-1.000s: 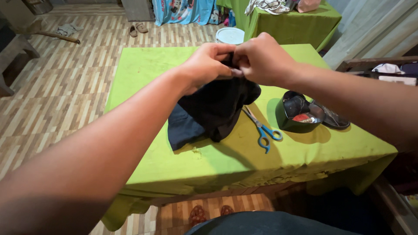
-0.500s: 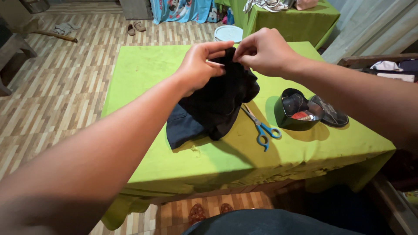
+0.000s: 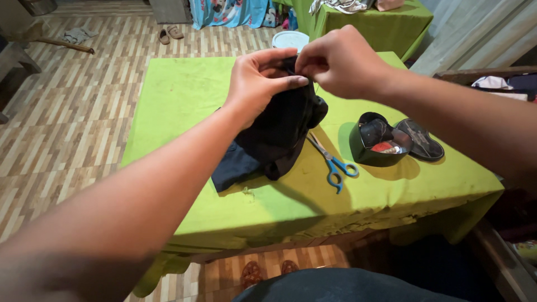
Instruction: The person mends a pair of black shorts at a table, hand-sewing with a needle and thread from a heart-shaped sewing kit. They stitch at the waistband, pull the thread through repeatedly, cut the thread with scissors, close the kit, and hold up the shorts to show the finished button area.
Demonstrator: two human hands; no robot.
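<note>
A dark, nearly black piece of cloth hangs from both hands, its lower end resting on the lime-green tablecloth. My left hand grips the cloth's top from the left, thumb stretched across it. My right hand pinches the same top edge with its fingertips, close against the left thumb. Whether it holds something small there is too fine to tell.
Blue-handled scissors lie just right of the cloth. A round black tin with small items stands beside its lid. A second green-covered table and a pale bucket are behind; sandals lie on the wood-pattern floor.
Both hands have stayed at the top of the cloth. My left thumb now lies flatter across it, and the hands have shifted slightly to the right.
</note>
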